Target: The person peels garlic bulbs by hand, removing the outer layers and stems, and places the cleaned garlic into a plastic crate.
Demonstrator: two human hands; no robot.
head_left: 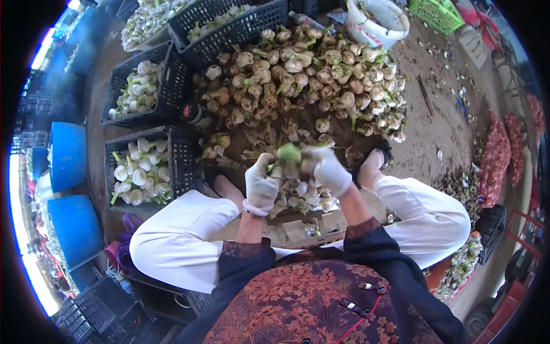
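Note:
Both hands wear white gloves and meet over the floor between my knees. My left hand is closed around something greenish, perhaps a stem. A blurred pale green bulb shows between the two hands. My right hand is smeared by motion beside it, and its fingers cannot be made out. Below the hands lie white peelings. Just beyond them spreads a big heap of soil-covered garlic bulbs. To the left, a black crate holds cleaned white bulbs with short green stems.
Another black crate of white bulbs stands behind the first, beside a dark bottle. A white bucket sits past the heap. Blue tubs line the far left. Red net sacks lie at the right.

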